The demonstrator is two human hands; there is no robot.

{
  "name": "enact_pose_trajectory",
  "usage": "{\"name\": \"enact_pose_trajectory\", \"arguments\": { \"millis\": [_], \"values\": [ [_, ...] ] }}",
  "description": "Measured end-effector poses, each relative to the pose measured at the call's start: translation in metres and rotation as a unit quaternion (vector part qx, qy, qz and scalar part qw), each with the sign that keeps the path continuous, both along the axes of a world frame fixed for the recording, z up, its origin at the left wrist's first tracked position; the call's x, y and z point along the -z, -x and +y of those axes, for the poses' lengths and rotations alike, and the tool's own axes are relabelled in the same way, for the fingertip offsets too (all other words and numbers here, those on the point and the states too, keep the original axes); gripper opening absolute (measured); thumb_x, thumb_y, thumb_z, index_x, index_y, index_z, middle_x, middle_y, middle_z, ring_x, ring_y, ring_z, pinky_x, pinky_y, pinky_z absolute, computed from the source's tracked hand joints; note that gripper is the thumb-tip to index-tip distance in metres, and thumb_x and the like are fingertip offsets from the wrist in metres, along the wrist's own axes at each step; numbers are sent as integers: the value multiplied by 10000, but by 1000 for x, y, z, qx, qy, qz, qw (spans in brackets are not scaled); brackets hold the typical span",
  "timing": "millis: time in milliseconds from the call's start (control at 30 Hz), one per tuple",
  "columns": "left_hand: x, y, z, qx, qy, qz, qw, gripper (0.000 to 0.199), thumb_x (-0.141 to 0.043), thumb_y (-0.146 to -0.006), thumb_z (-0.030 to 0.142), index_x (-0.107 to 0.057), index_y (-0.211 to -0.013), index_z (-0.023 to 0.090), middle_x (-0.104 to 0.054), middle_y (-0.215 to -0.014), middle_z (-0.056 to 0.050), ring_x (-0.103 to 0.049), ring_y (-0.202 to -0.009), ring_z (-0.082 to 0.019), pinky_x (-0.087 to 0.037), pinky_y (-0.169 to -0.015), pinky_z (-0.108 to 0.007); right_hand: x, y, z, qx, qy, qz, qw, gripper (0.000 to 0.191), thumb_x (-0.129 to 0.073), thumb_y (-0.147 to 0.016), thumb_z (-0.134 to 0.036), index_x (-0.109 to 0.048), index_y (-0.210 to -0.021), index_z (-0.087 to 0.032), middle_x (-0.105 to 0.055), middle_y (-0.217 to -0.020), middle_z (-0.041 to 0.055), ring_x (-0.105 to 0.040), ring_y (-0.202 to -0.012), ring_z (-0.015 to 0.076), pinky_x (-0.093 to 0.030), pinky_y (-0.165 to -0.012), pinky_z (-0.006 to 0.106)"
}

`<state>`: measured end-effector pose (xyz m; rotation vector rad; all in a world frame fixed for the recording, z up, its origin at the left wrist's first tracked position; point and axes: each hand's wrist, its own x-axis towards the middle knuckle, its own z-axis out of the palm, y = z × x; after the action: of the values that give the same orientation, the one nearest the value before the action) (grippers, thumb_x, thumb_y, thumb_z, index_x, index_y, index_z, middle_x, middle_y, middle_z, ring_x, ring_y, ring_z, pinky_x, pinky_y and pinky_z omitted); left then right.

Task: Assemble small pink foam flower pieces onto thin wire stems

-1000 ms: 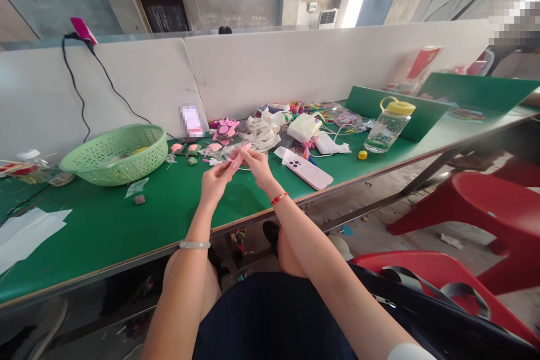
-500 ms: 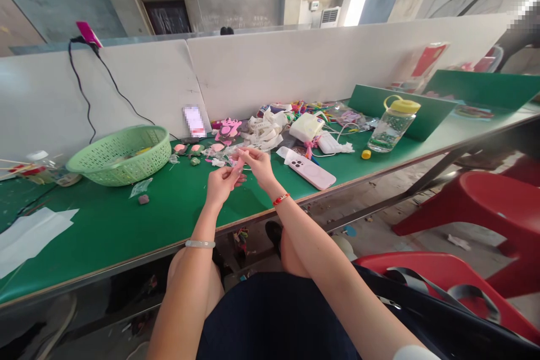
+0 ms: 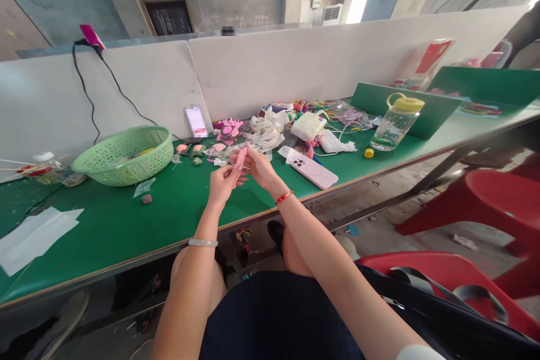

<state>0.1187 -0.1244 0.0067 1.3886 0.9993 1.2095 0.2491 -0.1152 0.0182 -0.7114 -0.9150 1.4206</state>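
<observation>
A small, soft-looking pink strip [image 3: 240,158] stands upright between my two hands, above the front of the green table. My left hand [image 3: 224,181] pinches its lower part, with some fingers spreading out behind. At its upper end, the fingertips of my right hand [image 3: 260,170] press together against the pink strip; they partly hide it. Just beyond my hands lie several small pink and green lumps [image 3: 197,150] and bits of clear wrapping. A pink figure [image 3: 230,130] with dark parts lies farther back.
A green basket [image 3: 126,164] stands left, near a brownish lump [image 3: 147,199] and white paper [image 3: 37,236]. A pink phone [image 3: 314,171], white tangled strips [image 3: 268,130] and a yellow-lidded bottle [image 3: 396,124] are right. A lit phone [image 3: 196,122] leans on the white partition [image 3: 274,67].
My right fingers have straightened a little and shifted at the top of the pink strip. My left hand keeps its pinch. The whole view has moved slightly.
</observation>
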Motion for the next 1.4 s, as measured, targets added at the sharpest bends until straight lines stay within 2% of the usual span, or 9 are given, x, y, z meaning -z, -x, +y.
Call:
{"name": "enact_pose_trajectory", "arguments": {
  "millis": [200,500,600,767,900,1000,1133,1267,1400],
  "values": [
    [0,0,-1,8,-7,-10,1000,547,-802,-612,605,-702,-832,114,-743,-738,-90,-717,-630,-208,-579,-615,-316,5,-3,1,-16,-53,-17,998,383,-635,-860,-565,-755,-917,-206,-782,-954,62,-722,-892,185,-561,-754,260],
    [1,-1,-1,16,10,-3,1000,533,-806,-610,586,-705,-855,124,-745,-745,-79,-710,-619,-193,-566,-596,-298,10,-1,5,29,-77,-39,996,439,-820,-623,-574,-731,-824,-193,-763,-794,35,-708,-781,189,-558,-695,275],
    [0,-2,-1,21,5,3,1000,538,-792,-623,601,-711,-871,130,-749,-759,-80,-709,-628,-188,-562,-602,-292,9,-2,4,41,-73,-39,996,420,-825,-625,-564,-736,-814,-199,-761,-792,33,-708,-810,195,-557,-719,278],
    [-3,0,1,38,-33,15,999,551,-771,-653,610,-722,-918,129,-756,-807,-93,-706,-625,-181,-547,-591,-284,0,-4,1,-13,-63,-3,998,437,-735,-732,-612,-767,-908,-213,-772,-922,55,-709,-858,194,-554,-683,259],
    [-7,7,1,39,-61,51,996,517,-738,-690,609,-722,-895,135,-748,-770,-85,-696,-609,-189,-527,-558,-280,-3,-6,-6,5,-89,-46,995,439,-740,-718,-613,-773,-841,-192,-768,-870,59,-707,-878,192,-561,-781,277],
    [-8,16,-2,42,-76,88,992,483,-756,-677,579,-729,-897,150,-754,-793,-80,-697,-635,-199,-525,-572,-279,5,-12,-19,34,-103,-87,990,439,-745,-703,-607,-780,-844,-193,-764,-890,51,-701,-916,192,-560,-832,298],
    [-2,30,-17,93,-77,117,986,489,-795,-659,484,-732,-1028,169,-770,-902,-86,-710,-729,-211,-540,-633,-288,21,-27,-39,77,-87,-143,983,411,-785,-654,-575,-784,-789,-186,-757,-849,37,-686,-811,176,-561,-748,284],
    [11,42,-33,69,-96,116,986,419,-790,-663,434,-750,-991,176,-771,-974,-88,-713,-847,-224,-557,-746,-313,27,-33,-52,23,-67,-164,984,380,-801,-677,-521,-758,-785,-160,-712,-707,24,-637,-632,156,-538,-635,287],
    [18,49,-40,42,-88,134,986,392,-747,-706,459,-759,-975,175,-775,-930,-93,-709,-823,-234,-560,-738,-333,26,-27,-64,23,-49,-142,988,342,-657,-903,-406,-661,-1122,-144,-688,-1079,77,-669,-910,210,-570,-795,379]
  ]
}}
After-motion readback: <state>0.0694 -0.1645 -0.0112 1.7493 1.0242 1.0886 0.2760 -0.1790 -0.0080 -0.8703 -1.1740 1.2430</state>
